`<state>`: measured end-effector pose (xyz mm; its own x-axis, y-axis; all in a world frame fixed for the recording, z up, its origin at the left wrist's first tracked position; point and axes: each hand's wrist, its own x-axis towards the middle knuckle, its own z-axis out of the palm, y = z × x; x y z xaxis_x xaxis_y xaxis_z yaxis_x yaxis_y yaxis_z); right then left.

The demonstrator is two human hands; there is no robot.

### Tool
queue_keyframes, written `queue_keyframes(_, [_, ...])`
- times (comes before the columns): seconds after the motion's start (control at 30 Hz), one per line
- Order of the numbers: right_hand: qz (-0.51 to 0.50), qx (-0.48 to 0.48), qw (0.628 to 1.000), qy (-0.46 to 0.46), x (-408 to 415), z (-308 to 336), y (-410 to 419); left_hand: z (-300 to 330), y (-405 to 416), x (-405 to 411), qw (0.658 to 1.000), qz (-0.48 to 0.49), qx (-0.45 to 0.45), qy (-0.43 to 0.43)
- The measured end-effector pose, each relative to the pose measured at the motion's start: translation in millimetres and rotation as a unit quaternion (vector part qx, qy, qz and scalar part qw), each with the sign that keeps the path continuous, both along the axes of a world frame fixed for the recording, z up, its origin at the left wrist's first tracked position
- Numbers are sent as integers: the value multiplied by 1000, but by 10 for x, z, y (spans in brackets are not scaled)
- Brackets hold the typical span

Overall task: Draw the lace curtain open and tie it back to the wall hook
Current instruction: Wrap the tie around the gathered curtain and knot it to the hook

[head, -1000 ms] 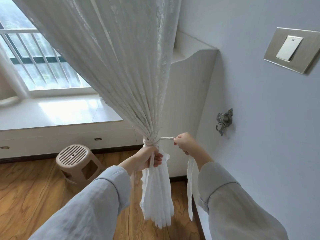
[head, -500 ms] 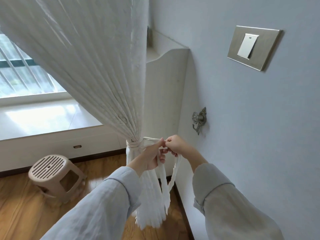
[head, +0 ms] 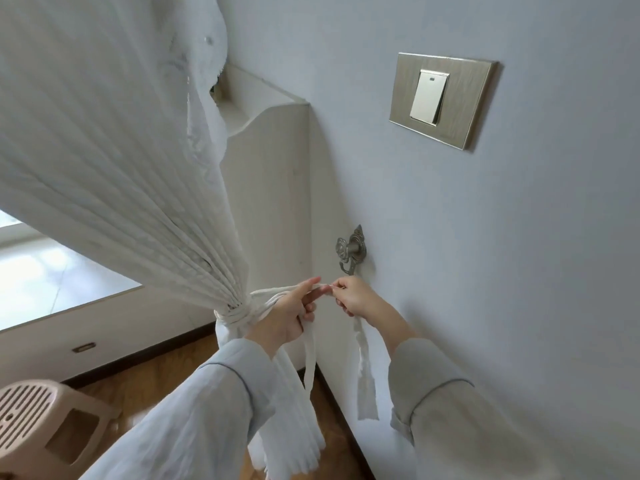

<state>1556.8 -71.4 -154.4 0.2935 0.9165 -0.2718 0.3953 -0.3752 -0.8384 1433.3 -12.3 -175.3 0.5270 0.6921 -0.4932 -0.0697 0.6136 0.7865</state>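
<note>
Two bare hands meet just below an ornate grey metal wall hook [head: 350, 250]. A white lace curtain [head: 114, 188] is gathered left of them, bound by a white fabric tie-back [head: 239, 311]. Curled fingers of the left hand [head: 289, 315] hold one strip of the tie; the right hand [head: 358, 297] pinches the other. Both ends dangle. A grey wall switch [head: 443, 98] sits higher right; a beige plastic stool [head: 41, 424] stands near left.
</note>
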Motion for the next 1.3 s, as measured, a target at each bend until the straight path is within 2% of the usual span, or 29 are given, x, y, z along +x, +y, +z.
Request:
queue_keyframes(0.3, [-83,40,992,-89,302,-161,219,-32,341,428,998,-55,-23,-16])
queue_keyframes(0.6, [-157,31,972,-171,262,-277,247,-160,475,621,997,-77,-26,-8])
queue_keyframes(0.77, [-167,32,949,-265,180,-359,174,-189,468,641,996,-87,-7,-4])
queue_keyframes(1.0, [-210,0,922,-326,167,-371,253,-160,436,698,995,-98,-20,-17])
queue_keyframes(1.17, [-213,-30,916,-340,152,-353,313,-154,452,682,994,-110,-8,-8])
queue_keyframes(1.3, [-232,-23,927,-294,131,-361,332,-217,472,656,993,-119,0,9])
